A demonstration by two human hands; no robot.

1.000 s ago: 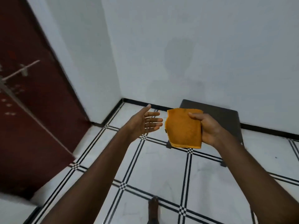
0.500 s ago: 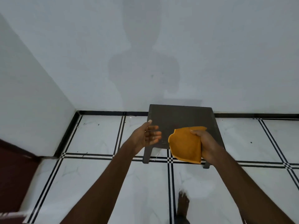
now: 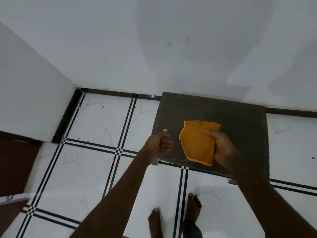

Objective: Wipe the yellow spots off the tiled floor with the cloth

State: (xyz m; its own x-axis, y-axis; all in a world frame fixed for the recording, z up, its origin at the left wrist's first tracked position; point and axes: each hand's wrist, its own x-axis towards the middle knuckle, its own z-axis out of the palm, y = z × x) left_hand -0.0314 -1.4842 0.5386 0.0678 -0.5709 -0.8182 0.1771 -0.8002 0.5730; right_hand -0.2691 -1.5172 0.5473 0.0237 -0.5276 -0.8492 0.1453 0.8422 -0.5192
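Note:
My right hand (image 3: 222, 146) grips an orange cloth (image 3: 197, 143) by its right edge and holds it flat in the air over a dark stool. My left hand (image 3: 160, 144) hovers just left of the cloth, palm turned toward it, fingers apart, holding nothing. Below lies the white tiled floor (image 3: 96, 162) with black double lines. I see no yellow spots on the tiles in view.
A dark square stool (image 3: 240, 124) stands against the white wall (image 3: 171, 48), under my hands. A wall corner (image 3: 34, 100) juts in at the left, with a dark red door (image 3: 15, 165) beside it. My bare feet (image 3: 193, 206) stand on the tiles near the stool.
The view has swung right and tilted down, so the stool now fills the middle and my feet show. Both hands kept their pose, the cloth still in my right hand.

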